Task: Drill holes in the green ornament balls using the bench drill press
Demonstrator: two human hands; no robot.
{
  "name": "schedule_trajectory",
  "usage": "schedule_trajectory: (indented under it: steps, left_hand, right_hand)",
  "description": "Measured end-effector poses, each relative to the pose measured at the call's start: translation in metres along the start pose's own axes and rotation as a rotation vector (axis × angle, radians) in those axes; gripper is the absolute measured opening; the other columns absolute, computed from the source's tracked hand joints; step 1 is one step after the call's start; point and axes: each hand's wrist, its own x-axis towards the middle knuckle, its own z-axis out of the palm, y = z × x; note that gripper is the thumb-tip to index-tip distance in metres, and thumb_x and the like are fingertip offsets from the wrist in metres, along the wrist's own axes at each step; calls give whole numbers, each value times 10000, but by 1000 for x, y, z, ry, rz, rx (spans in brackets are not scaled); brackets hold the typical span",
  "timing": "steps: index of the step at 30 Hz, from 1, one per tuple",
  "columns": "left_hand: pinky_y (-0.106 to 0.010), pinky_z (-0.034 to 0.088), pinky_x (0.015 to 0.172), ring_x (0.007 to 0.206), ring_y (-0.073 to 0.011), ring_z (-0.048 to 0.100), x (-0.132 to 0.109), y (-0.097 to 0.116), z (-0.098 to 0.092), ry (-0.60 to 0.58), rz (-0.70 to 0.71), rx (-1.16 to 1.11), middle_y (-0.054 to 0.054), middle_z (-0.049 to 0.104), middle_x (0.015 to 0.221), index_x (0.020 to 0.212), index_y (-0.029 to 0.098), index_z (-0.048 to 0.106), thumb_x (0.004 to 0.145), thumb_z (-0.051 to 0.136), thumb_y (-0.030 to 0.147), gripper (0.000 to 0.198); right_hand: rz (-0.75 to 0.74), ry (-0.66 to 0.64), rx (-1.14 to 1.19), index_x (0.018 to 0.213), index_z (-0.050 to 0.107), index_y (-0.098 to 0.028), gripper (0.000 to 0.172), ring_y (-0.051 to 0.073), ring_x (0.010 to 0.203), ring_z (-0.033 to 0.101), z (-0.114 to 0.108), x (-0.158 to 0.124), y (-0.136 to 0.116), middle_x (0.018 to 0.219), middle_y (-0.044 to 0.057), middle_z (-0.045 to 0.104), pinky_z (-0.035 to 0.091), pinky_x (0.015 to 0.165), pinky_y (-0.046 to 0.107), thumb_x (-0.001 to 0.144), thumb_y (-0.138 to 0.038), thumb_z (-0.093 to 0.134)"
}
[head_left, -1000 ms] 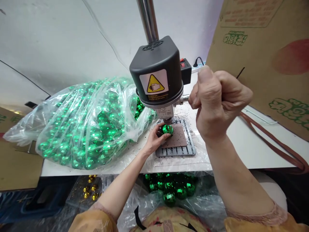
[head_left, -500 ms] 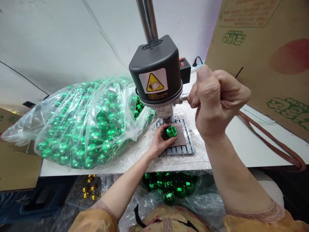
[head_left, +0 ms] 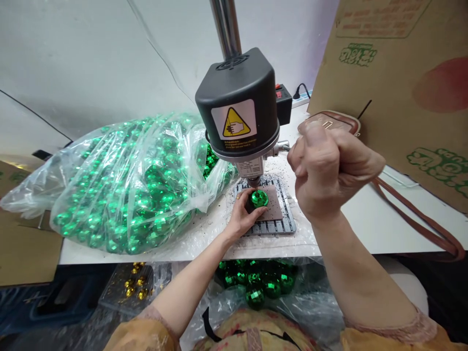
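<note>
My left hand [head_left: 244,214] is closed around the left side of a shiny green faceted ball [head_left: 259,198], thumb at its front. The ball sits under the chuck [head_left: 254,182] of a small drill press [head_left: 237,105] with a black motor housing and a yellow warning label. The bit's contact with the ball is too small to make out clearly. To the right of the press, my right hand [head_left: 329,170] is in a fist around the feed lever, whose metal hub [head_left: 281,147] shows beside it. The lever's grip is hidden inside my fingers.
A clear bag [head_left: 127,190] full of green balls lies left of the press. More green balls [head_left: 256,285] sit in plastic below the table edge. Cardboard boxes [head_left: 383,102] stand right and left. Behind my right hand is a brown bag [head_left: 341,117]. Dark shavings dot the slotted base [head_left: 287,214].
My right hand has come down slightly with the lever, uncovering the brown bag behind it. My left hand keeps the green ball in nearly the same place.
</note>
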Motion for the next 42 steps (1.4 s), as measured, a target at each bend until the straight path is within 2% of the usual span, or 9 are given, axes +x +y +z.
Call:
schedule_trajectory:
  steps: [6, 18, 25, 32, 36, 42]
  left_hand:
    - [-467, 439, 1086, 1219, -302, 578, 0, 1, -1, -4, 17, 46, -120, 632, 1277, 1284, 224, 601, 805, 786, 519, 593]
    - [-474, 419, 1103, 1245, -301, 554, -1, -4, 2, 3, 89, 68, -130, 618, 1311, 1304, 220, 579, 833, 764, 498, 578]
    - [-480, 415, 1115, 1279, -307, 543, -2, -6, 3, 21, 90, 66, -121, 607, 1327, 1299, 240, 586, 825, 765, 530, 584]
    - [-473, 422, 1106, 1275, -310, 540, -2, -4, 2, 20, 78, 37, -124, 602, 1327, 1295, 234, 585, 827, 764, 527, 580]
    - [-476, 427, 1101, 1277, -311, 540, -2, -3, 2, 18, 68, 33, -124, 604, 1326, 1291, 234, 585, 824, 769, 522, 579]
    - [-465, 440, 1096, 1259, -309, 559, -2, -3, 3, 37, 61, 18, -127, 610, 1313, 1275, 222, 597, 816, 777, 520, 576]
  right_hand:
    - [-35, 17, -44, 520, 281, -171, 481, 39, 425, 281, -3, -9, 4, 470, -55, 255, 194, 477, 292, 911, -209, 559]
    - [-122, 170, -36, 582, 111, -172, 531, 24, 399, 196, -1, -20, 15, 465, -53, 172, 150, 448, 279, 839, -142, 574]
    - [-187, 17, 29, 576, 139, -178, 515, 42, 389, 241, -15, -23, 20, 466, -60, 169, 188, 426, 281, 841, -157, 580]
    - [-266, -15, 18, 568, 150, -176, 523, 40, 354, 249, -19, -23, 24, 427, -69, 171, 249, 390, 262, 844, -199, 594]
    - [-265, -12, 23, 563, 141, -180, 536, 45, 343, 257, -20, -24, 28, 421, -69, 165, 239, 380, 264, 833, -187, 604]
    - [-282, -40, 42, 521, 205, -172, 489, 40, 348, 278, -26, -35, 30, 426, -70, 286, 319, 395, 263, 832, -158, 582]
